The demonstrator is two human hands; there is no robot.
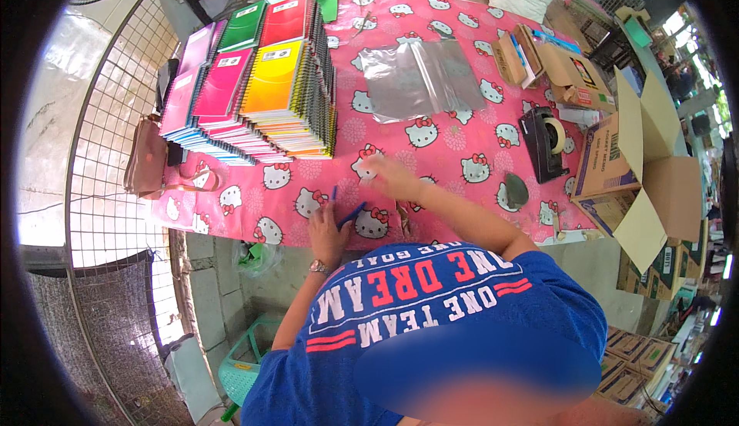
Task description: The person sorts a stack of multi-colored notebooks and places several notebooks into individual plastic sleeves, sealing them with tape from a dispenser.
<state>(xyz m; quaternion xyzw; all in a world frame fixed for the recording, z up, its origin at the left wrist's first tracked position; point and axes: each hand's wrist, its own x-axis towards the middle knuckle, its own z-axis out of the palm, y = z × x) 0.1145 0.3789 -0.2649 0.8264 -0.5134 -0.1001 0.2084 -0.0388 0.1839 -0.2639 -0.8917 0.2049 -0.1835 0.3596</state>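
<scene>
My left hand (329,235) is at the table's near edge, its fingers bent around a slim blue object (352,215) that juts out beside the thumb. Another thin blue stick-like piece (335,193) shows just past the fingertips; whether the two belong together I cannot make out. My right hand (391,179) reaches in from the right over the pink patterned tablecloth (308,170), its fingers blurred and pointing left. Beyond it lie clear plastic bags (419,80), spread flat. Spiral notebooks (271,80) in several colours stand in tall stacks to the left.
A black tape dispenser (545,145) and a dark stone-like lump (514,191) sit on the right. Behind them are small opened cartons (573,72). A large open cardboard box (616,160) stands at the right edge. A brown pouch (146,157) lies by the wire mesh at left.
</scene>
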